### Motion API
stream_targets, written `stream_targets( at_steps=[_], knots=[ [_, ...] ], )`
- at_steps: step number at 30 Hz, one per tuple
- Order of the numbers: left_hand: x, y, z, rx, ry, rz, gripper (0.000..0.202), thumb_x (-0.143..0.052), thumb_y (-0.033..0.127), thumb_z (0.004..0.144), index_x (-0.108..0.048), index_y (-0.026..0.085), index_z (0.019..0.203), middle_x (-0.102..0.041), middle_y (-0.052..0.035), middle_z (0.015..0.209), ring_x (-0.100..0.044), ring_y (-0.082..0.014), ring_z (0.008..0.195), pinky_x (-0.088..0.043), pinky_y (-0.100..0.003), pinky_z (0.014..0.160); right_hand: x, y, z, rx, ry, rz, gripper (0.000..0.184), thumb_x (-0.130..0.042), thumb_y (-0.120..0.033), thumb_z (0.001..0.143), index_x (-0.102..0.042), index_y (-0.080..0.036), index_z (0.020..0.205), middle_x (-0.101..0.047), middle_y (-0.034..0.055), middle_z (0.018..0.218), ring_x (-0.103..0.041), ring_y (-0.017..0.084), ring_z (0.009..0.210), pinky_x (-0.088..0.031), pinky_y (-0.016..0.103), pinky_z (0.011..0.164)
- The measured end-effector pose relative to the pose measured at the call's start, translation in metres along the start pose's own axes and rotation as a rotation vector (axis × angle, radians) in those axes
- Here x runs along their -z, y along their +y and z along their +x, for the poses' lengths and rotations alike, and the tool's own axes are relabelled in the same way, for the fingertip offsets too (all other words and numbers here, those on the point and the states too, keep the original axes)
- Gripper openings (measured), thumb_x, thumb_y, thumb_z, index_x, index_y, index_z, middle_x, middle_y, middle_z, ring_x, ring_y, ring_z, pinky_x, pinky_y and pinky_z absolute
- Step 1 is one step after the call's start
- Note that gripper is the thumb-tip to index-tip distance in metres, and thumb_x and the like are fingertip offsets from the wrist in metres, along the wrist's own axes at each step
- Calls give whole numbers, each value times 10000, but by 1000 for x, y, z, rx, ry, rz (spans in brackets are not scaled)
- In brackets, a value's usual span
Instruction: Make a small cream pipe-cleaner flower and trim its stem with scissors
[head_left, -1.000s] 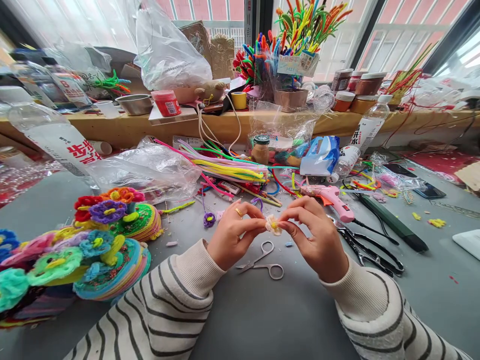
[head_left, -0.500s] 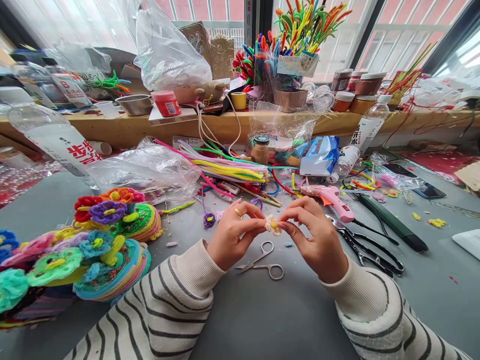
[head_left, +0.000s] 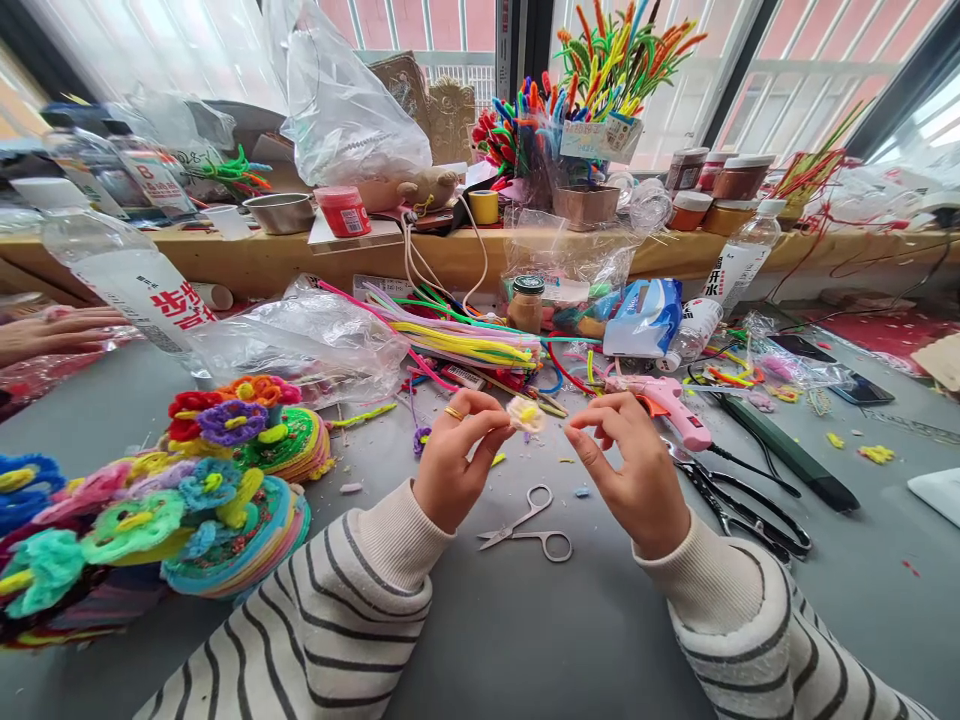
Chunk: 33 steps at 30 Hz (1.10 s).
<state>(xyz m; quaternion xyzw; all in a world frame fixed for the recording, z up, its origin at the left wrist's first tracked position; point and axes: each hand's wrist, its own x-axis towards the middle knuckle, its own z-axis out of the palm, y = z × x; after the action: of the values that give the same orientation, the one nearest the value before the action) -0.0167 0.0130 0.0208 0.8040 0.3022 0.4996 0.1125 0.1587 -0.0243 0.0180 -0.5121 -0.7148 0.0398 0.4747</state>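
Observation:
Between the thumb and fingers of my left hand [head_left: 465,452] is a small white pipe-cleaner flower [head_left: 526,414] with a yellow centre. My right hand [head_left: 632,468] is just to the right of it, apart from the flower, its thumb and fingers spread with a gap between the tips. Small silver scissors [head_left: 531,530] lie on the grey table [head_left: 495,640] below my hands. Beyond my right hand rests a pink glue gun [head_left: 675,410]. A purple pipe-cleaner flower [head_left: 422,440] lies partly behind my left hand.
Colourful pipe-cleaner flowers on round layered bases [head_left: 236,540] fill the left side. Black-handled pliers [head_left: 750,510] lie at right. A pipe-cleaner bundle [head_left: 465,343], a glass jar [head_left: 526,304] and a plastic bag [head_left: 300,345] sit behind. Another person's hand [head_left: 56,333] shows at far left.
My right hand has let go of the white flower and moved slightly away to the right. The flower stays in my left hand, its face now showing. Another person's hand has appeared at far left.

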Motion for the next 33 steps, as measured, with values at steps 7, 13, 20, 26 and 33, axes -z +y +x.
stream_targets(
  at_steps=[7, 13, 20, 26, 33],
  knots=[
    [8, -11, 0, 22, 153, 224, 71, -550, 172, 705, -615, 143, 708, -548, -52, 735, -524, -141, 711, -432, -290, 672, -12, 12, -5, -19, -224, -47, 107, -484, -217, 788, -557, -151, 747, -503, 75, 834, -479, 195, 812, -429, 322, 665],
    [13, -8, 4, 150, 219, 115, 96, -588, 231, 667, -638, 149, 659, -557, -49, 708, -514, -146, 695, -418, -289, 675, -15, 17, -8, -20, -245, -45, 124, -475, -237, 793, -561, -156, 754, -511, 77, 835, -485, 202, 819, -434, 326, 666],
    [9, -10, 7, 515, 301, -481, 118, -664, 254, 581, -658, 179, 673, -585, -22, 749, -532, -132, 726, -417, -262, 703, -19, 16, -8, 12, -228, -8, 155, -475, -254, 793, -569, -148, 731, -532, 80, 811, -495, 194, 790, -437, 311, 638],
    [15, -14, 18, 764, 435, -920, 186, -730, 295, 469, -676, 172, 598, -646, -15, 662, -552, -103, 667, -425, -234, 686, -21, 13, -8, 23, -215, 20, 182, -476, -280, 800, -582, -150, 731, -548, 81, 796, -505, 194, 790, -433, 302, 631],
    [30, -27, 26, 743, 553, -986, 201, -710, 303, 515, -679, 164, 657, -652, -8, 693, -548, -58, 619, -433, -188, 641, -20, 11, -9, 13, -321, 31, 199, -472, -280, 811, -589, -164, 699, -585, 51, 701, -502, 173, 703, -411, 302, 654]
  ],
)
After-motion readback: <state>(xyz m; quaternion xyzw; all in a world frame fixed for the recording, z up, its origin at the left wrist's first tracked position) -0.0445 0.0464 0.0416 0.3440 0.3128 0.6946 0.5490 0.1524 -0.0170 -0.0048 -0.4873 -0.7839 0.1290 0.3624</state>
